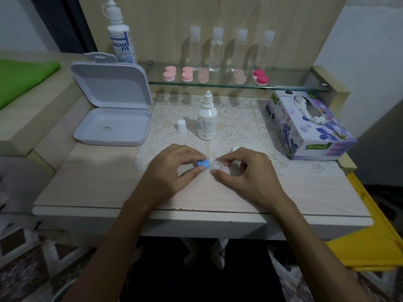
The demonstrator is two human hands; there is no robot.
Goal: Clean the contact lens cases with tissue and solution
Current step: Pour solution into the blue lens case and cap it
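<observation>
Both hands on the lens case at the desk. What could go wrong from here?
1. The small solution bottle stands uncapped right behind the hands, its cap beside it; a reach forward could tip it and spill onto the lace mat.
2. The left hand pinches the blue cap and the right hand the clear lens case by fingertips only; either could slip.

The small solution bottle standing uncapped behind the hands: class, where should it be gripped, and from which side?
Grip the small solution bottle round its wide cylindrical body, coming from the right, probably; its loose cap stands on its left. It stands upright with a thin open nozzle, so keep it vertical.
</observation>
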